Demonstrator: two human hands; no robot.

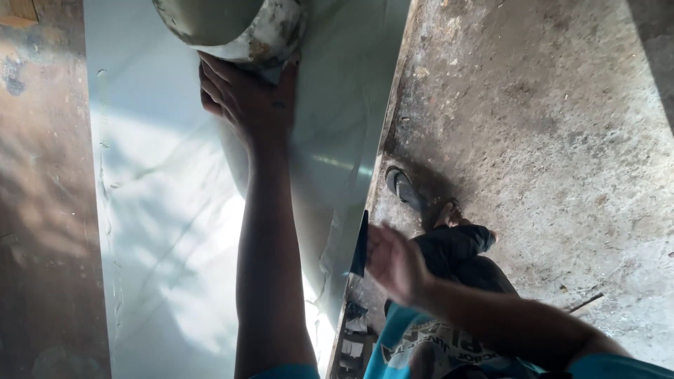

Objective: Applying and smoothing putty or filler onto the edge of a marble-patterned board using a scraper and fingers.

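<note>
Sheet material point(168, 231), pale grey-green and glossy with faint marble-like veins, lies flat along a long bench and fills the middle of the view, bright with glare at its lower part. Left hand point(249, 98) rests palm-down on the sheet near its far end, fingers close together and extended, the fingertips touching the base of a round, paint-stained bucket point(239, 28) that stands on the sheet at the top edge of the view. Right hand point(393, 263) is at the sheet's right edge, fingers together and slightly blurred, with a thin dark flat scraper-like blade point(360, 245) just beside the palm; whether the hand grips it cannot be told. Worn brown wooden surface point(42, 210) borders the sheet on the left. Rough concrete floor point(547, 126) extends on the right, where the person's dark trousers point(456, 249) and a sandalled foot point(404, 186) are visible, with a teal printed shirt point(421, 347) at the bottom.
</note>
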